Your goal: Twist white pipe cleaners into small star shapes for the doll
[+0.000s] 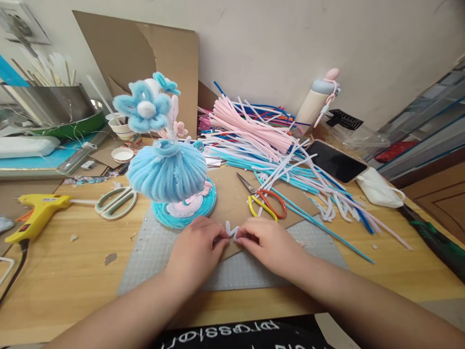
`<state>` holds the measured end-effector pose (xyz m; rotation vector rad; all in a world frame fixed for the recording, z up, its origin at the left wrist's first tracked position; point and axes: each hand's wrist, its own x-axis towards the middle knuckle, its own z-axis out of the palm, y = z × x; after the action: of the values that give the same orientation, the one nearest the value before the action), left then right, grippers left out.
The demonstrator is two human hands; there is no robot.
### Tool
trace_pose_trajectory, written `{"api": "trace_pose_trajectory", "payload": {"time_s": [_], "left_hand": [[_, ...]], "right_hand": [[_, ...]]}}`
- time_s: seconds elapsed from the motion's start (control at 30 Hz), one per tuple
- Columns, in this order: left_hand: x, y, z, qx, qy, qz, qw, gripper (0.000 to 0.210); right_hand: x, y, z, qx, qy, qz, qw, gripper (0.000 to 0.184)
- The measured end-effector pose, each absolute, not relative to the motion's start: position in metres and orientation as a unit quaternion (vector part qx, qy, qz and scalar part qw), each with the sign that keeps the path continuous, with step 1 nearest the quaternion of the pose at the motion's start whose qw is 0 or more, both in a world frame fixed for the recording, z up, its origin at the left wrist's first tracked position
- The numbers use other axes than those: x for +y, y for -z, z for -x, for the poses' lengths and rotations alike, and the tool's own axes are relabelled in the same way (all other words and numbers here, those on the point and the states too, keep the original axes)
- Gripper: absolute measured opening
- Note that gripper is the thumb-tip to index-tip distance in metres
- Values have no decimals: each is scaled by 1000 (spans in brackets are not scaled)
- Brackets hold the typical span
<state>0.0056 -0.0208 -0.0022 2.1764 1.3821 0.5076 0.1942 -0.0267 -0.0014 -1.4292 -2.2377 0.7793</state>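
Between my fingertips is a short piece of white pipe cleaner (233, 231), bent into a zigzag. My left hand (199, 245) pinches one side of it, and my right hand (267, 242) pinches the other. Both hands are just above a piece of brown cardboard (227, 194) on a grey cutting mat (148, 266). Beyond my left hand stands a light blue pipe-cleaner vase (167, 169) with a blue flower (145, 107) on a round blue and pink base (183, 213). Scissors with red and yellow handles (267, 203) lie open beyond my right hand.
Bundled pink pipe cleaners (250, 126) and loose white and blue ones lie at the back. On the left are a yellow glue gun (41, 213) and pale-handled scissors (116, 202). A phone (337, 160), a bottle (316, 102) and a white packet (379, 188) occupy the right.
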Motion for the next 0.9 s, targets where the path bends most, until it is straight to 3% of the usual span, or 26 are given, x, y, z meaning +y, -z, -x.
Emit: {"api": "trace_pose_trajectory", "payload": {"time_s": [0.13,0.63,0.9], "left_hand": [[-21,1,-4,481,-174,-832,216,10],[-21,2,-6,523,-119,-815,221,13],[-24,0,-9,457,-161,-849,212,16]], "right_hand": [[-28,2,-193,-805,-263,503,172,8],[-31,3,-182,-813,-240,510,144,9],[-33,-1,-185,-809,-229,524,134,9]]}}
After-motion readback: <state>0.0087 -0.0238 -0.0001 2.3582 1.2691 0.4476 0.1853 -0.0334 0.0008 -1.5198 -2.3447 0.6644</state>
